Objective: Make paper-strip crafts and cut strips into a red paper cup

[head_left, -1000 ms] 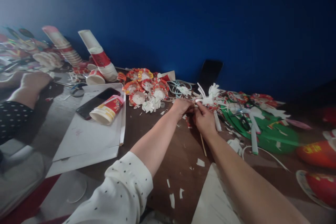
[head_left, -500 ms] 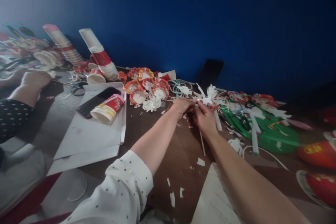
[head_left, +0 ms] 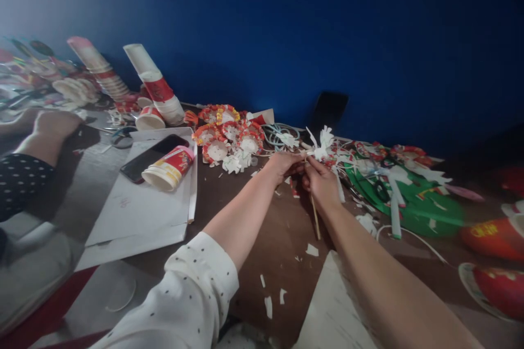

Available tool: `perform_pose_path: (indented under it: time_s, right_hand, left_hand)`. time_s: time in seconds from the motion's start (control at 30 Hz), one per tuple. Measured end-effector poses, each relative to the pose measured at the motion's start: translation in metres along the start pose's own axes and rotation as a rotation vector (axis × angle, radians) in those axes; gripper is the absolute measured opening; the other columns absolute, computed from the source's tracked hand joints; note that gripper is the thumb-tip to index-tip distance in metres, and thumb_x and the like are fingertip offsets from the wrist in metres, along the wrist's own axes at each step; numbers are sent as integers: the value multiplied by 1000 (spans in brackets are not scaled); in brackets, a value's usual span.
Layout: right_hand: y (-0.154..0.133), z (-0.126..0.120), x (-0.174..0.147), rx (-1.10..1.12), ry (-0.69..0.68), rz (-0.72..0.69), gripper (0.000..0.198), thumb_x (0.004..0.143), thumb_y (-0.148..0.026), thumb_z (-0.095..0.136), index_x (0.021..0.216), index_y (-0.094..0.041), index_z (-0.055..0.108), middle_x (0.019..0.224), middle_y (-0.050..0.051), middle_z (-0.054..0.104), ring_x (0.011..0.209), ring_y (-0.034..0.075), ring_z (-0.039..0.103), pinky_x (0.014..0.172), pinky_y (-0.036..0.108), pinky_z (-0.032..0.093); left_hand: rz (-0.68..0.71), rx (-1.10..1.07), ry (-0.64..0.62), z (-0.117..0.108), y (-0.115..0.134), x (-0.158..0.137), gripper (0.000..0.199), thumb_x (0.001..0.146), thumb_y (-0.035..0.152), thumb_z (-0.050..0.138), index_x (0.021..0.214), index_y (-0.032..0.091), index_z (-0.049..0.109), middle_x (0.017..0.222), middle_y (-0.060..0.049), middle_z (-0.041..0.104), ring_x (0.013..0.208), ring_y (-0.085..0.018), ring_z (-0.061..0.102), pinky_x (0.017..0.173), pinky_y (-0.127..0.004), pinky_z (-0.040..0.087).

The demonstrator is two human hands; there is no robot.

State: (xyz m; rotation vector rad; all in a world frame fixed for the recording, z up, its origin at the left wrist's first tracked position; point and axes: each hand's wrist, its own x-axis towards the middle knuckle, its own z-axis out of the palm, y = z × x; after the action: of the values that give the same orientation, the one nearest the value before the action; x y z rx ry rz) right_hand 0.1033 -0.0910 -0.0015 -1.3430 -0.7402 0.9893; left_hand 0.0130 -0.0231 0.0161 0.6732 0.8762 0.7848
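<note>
A thin wooden stick (head_left: 315,219) slants down from between my two hands, its upper end covered by my fingers. My left hand (head_left: 285,166) is closed in a pinch at the top of the stick. Touching it, my right hand (head_left: 323,188) is also closed around the stick, thumb and fingertips together. Just beyond my fingertips a white cut-paper flower (head_left: 324,143) with fringed petals sticks out and seems joined to the stick's hidden top. The exact join is covered by my fingers.
Paper scraps (head_left: 312,250) dot the brown table. Left are a paper cup (head_left: 172,168), a phone (head_left: 135,166) and white sheets (head_left: 118,223); a co-worker's hand (head_left: 57,122) is beyond. Behind are red paper-cup flowers (head_left: 216,150). Right lie green sheets (head_left: 440,210) and a glue tube (head_left: 396,218).
The white paper flower has turned and shifted slightly left at my fingertips. Both hands stay in nearly the same place, still holding the stick.
</note>
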Motion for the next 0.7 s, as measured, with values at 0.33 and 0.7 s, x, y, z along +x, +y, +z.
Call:
perform_pose_path:
  time_s: [0.33, 0.7]
  right_hand:
    - [-5, -1, -4, -14, 31, 3, 58, 70, -36, 63, 124, -13, 61, 43, -8, 43, 39, 8, 34, 41, 22, 28]
    - [5, -2, 2, -158, 4, -106, 55, 74, -37, 59, 122, -12, 62, 42, -7, 43, 39, 10, 36, 41, 23, 30]
  left_hand:
    - [3, 84, 23, 4, 0, -2, 19, 76, 7, 64, 57, 12, 62, 56, 0, 59, 54, -6, 55, 67, -19, 49]
    - [50, 142, 68, 8, -3, 0, 19, 75, 8, 63, 57, 13, 63, 53, 1, 56, 50, -6, 51, 63, -20, 47]
